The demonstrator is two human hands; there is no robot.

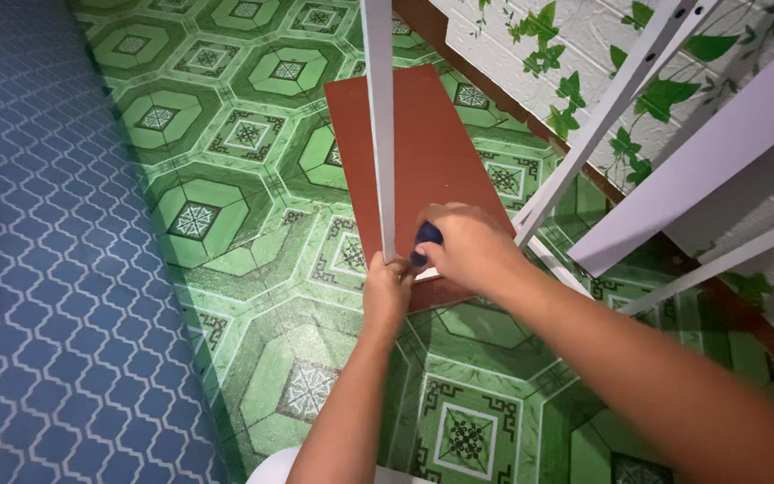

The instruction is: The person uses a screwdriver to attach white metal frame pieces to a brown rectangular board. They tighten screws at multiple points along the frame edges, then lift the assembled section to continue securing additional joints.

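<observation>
Gripping the lower end of an upright white panel (378, 125) with closed fingers, the left hand (389, 289) steadies it above a reddish-brown board (432, 152) lying on the green patterned floor (226, 179), while the right hand (468, 249) curls around a dark blue tool handle (427, 237) just beside that panel.

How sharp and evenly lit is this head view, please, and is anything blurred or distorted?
Head view: even, soft light, faint shadows; right hand slightly motion-blurred around a dark blue object; left hand grips the white bar; floor tiles sharp; wide-angle bending at the edges.
</observation>
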